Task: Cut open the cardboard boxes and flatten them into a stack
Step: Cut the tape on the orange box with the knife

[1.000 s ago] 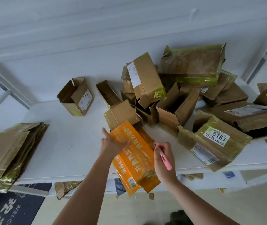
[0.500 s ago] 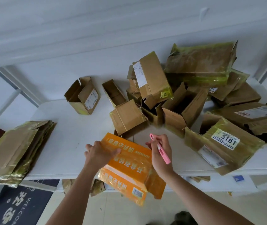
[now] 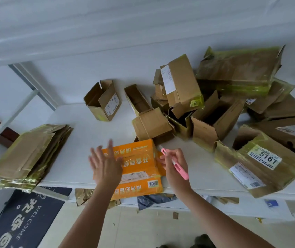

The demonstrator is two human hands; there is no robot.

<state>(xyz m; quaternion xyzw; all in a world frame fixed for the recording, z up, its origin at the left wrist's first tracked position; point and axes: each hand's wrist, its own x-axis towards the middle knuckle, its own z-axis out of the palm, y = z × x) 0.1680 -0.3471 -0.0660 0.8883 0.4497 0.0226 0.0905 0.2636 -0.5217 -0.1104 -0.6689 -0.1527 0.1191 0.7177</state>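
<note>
- At the near edge of the white table point(image 3: 93, 138): one orange box point(image 3: 139, 161), lying flat, its near end hanging over the table edge.
- On that box's left part: left hand point(image 3: 105, 165), fingers straight and spread wide, palm down.
- Just right of the box: right hand point(image 3: 174, 162), fingers curled round one pink cutter point(image 3: 176, 164), tip pointing up-left at the box's far right corner.
- At the table's left end: one stack of flattened boxes point(image 3: 28, 153), edged with yellowish tape, overhanging the edge.
- Alone near the back: one small open box point(image 3: 102, 100).
- Across the right half: a heap of brown boxes, roughly ten, exact count unclear; one labelled box point(image 3: 261, 163) reading 5161.
- Below on the floor: one dark mat point(image 3: 23, 217), plus cardboard scraps.
</note>
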